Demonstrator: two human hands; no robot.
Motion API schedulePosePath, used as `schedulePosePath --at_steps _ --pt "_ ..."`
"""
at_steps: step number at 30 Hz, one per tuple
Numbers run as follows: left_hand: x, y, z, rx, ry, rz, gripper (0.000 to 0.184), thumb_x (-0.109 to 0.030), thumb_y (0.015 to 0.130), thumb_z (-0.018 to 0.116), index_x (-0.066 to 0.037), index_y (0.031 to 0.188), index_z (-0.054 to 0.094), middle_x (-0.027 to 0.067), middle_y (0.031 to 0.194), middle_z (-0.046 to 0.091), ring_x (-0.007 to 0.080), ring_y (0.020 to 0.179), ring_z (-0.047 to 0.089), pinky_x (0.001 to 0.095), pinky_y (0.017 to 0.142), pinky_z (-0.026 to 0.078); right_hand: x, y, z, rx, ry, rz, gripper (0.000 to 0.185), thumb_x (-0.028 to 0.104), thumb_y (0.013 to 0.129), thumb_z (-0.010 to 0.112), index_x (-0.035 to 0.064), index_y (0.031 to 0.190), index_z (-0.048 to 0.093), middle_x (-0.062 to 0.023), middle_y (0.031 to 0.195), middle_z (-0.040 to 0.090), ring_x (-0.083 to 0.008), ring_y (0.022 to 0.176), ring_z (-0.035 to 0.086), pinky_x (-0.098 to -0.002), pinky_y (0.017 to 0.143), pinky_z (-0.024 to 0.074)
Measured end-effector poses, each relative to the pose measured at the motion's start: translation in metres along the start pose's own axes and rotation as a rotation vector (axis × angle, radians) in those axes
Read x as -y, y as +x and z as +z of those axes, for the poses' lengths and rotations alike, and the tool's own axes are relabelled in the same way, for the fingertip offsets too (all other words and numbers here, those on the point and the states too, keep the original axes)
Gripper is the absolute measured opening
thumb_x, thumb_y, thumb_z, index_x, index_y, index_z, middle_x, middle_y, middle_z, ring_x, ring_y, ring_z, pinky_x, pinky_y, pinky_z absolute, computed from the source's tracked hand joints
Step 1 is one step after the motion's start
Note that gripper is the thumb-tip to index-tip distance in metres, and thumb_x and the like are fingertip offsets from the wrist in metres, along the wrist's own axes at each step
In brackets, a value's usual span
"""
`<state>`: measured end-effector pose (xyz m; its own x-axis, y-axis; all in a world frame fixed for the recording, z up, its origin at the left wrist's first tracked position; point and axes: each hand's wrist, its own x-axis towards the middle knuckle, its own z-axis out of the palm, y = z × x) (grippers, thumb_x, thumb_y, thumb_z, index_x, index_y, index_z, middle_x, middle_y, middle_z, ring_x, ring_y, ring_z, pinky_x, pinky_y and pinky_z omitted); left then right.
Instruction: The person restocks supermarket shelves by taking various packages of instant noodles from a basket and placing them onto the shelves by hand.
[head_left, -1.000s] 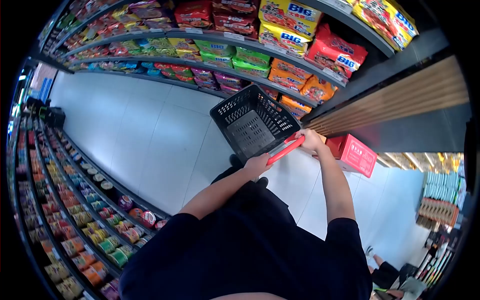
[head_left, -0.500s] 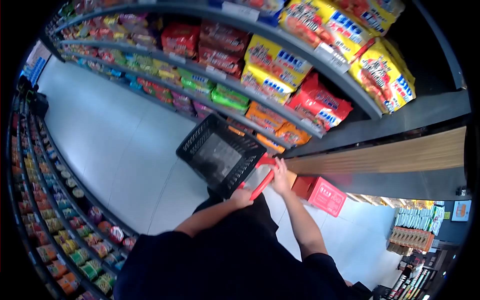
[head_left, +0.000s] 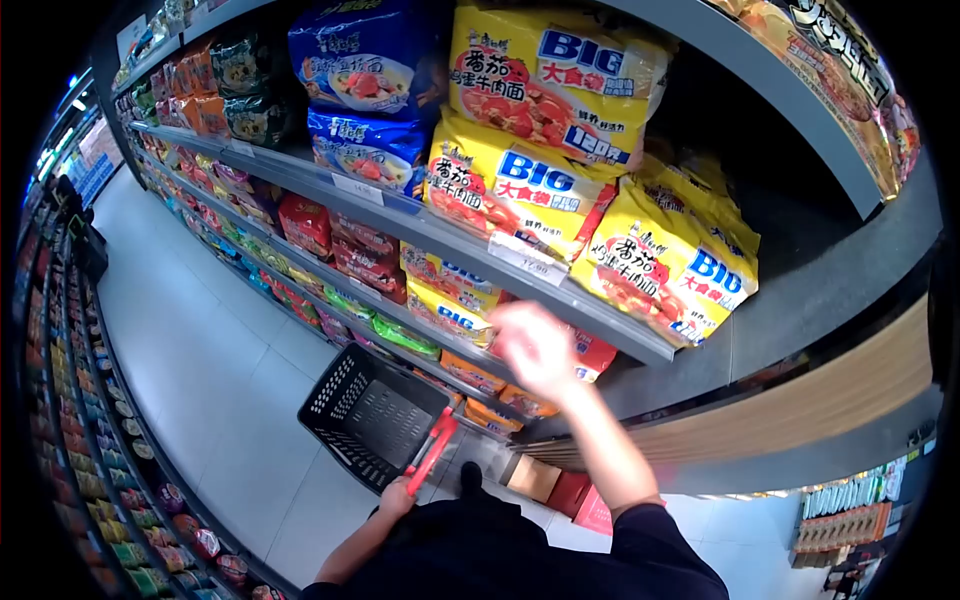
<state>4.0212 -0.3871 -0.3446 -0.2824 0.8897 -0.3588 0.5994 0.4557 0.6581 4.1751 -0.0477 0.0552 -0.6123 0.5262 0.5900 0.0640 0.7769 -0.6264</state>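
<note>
My left hand (head_left: 397,497) is closed around the red handle (head_left: 433,452) of a black plastic shopping basket (head_left: 333,385). The basket hangs low over the floor, and I see nothing inside it. Raised in front of the shelf edge is my right hand (head_left: 537,345), its fingers smeared by motion. Just above it, large yellow "BIG" instant noodle packs (head_left: 515,190) are stacked on the shelf. One yellow noodle pack (head_left: 665,270) leans at the shelf's right end. More yellow noodle packs (head_left: 440,305) and a red pack (head_left: 595,355), partly hidden by that hand, are on the level below.
Blue noodle packs (head_left: 360,70) stand left of the yellow ones. A grey shelf edge (head_left: 590,305) with price labels runs across. Shelves of cup noodles (head_left: 110,500) line the left side of the tiled aisle (head_left: 190,340). A red box (head_left: 594,512) sits on the floor.
My right hand has let go of the basket handle and risen towards the shelf. The left hand still holds the basket, now lower and further left. The view has tilted up to the upper shelves.
</note>
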Motion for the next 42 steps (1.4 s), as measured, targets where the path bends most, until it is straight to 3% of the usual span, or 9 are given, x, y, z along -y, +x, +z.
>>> schedulePosePath --at_steps 3,5,8,17,26,27,32,37,42 --pt "-0.006 0.009 -0.006 -0.104 -0.026 -0.105 0.022 -0.010 0.070 0.068 -0.011 0.092 0.067 0.0147 0.099 0.065 0.0351 0.094 0.063 0.0433 0.084 0.051 0.019 0.095 -0.081 -0.594 -0.180 -0.387 0.012 0.000 0.086 0.062 -0.0004 0.097 0.065 -0.0129 0.099 0.066 -0.0229 0.095 0.063 -0.0324 0.088 0.0483" --pt "0.002 0.013 -0.006 -0.135 -0.040 -0.067 0.023 -0.009 0.070 0.068 -0.010 0.093 0.067 0.0156 0.097 0.065 0.0356 0.094 0.062 0.0438 0.083 0.051 0.021 0.137 -0.107 -0.832 -0.168 -0.260 0.032 0.005 0.085 0.066 -0.0027 0.116 0.058 -0.0157 0.112 0.063 -0.0275 0.101 0.061 -0.0348 0.094 0.0458" --pt "-0.002 0.021 -0.010 -0.139 -0.088 -0.113 0.021 -0.010 0.070 0.068 -0.009 0.091 0.068 0.0157 0.097 0.065 0.0365 0.094 0.062 0.0441 0.083 0.050 0.020 0.158 -0.114 -0.521 -0.417 0.257 0.066 0.033 0.086 0.069 -0.0074 0.131 0.042 -0.0230 0.117 0.061 -0.0315 0.104 0.062 -0.0370 0.090 0.0488" --pt "0.011 0.042 -0.023 0.105 -0.058 -0.032 0.024 -0.021 0.075 0.067 -0.012 0.098 0.070 0.0172 0.106 0.064 0.0347 0.101 0.061 0.0425 0.089 0.049 0.028 0.157 -0.097 -0.269 -0.668 0.081 0.081 0.033 0.086 0.060 -0.0171 0.137 0.023 -0.0440 0.130 0.040 -0.0482 0.098 0.061 -0.0452 0.089 0.0517" --pt "0.056 0.075 -0.031 0.456 0.093 0.219 0.054 -0.051 0.085 0.052 -0.007 0.116 0.063 0.0227 0.123 0.059 0.0382 0.117 0.054 0.0430 0.099 0.043 0.033 0.198 -0.110 -0.545 -0.405 0.259 0.087 0.045 0.073 0.079 -0.0057 0.131 0.040 -0.0239 0.121 0.060 -0.0317 0.113 0.060 -0.0366 0.098 0.0465" --pt "0.051 0.076 -0.036 0.461 0.082 0.200 0.054 -0.049 0.085 0.054 -0.007 0.118 0.062 0.0223 0.124 0.059 0.0375 0.118 0.054 0.0426 0.099 0.043 0.028 0.210 -0.117 -0.462 -0.270 0.321 0.104 0.050 0.070 0.081 -0.0046 0.140 0.028 -0.0272 0.133 0.049 -0.0355 0.123 0.052 -0.0406 0.104 0.0441" --pt "0.014 0.068 -0.093 0.724 -0.310 0.340 0.064 -0.039 0.079 0.068 -0.002 0.129 0.054 0.0224 0.131 0.056 0.0350 0.123 0.052 0.0396 0.103 0.041 0.023 0.221 -0.116 -0.532 -0.381 0.340 0.093 0.055 0.074 0.076 -0.0053 0.134 0.039 -0.0277 0.125 0.057 -0.0370 0.114 0.060 -0.0390 0.099 0.0486" --pt "0.002 0.089 -0.162 0.466 -0.057 0.341 0.072 -0.028 0.077 0.072 0.005 0.136 0.046 0.0251 0.136 0.050 0.0348 0.125 0.051 0.0367 0.106 0.039 0.025 0.202 -0.132 -0.803 -0.512 0.352 0.078 0.051 0.081 0.072 -0.0039 0.131 0.049 -0.0238 0.115 0.065 -0.0325 0.109 0.064 -0.0376 0.096 0.0485" --pt "-0.160 0.082 -0.283 0.292 -0.525 0.503 0.051 -0.010 0.089 0.063 -0.001 0.136 0.047 0.0167 0.133 0.053 0.0239 0.123 0.053 0.0352 0.103 0.042 0.036 0.162 -0.161 -0.904 -0.245 0.147 0.053 0.034 0.085 0.074 -0.0020 0.121 0.058 -0.0175 0.109 0.068 -0.0245 0.097 0.066 -0.0336 0.088 0.0489"
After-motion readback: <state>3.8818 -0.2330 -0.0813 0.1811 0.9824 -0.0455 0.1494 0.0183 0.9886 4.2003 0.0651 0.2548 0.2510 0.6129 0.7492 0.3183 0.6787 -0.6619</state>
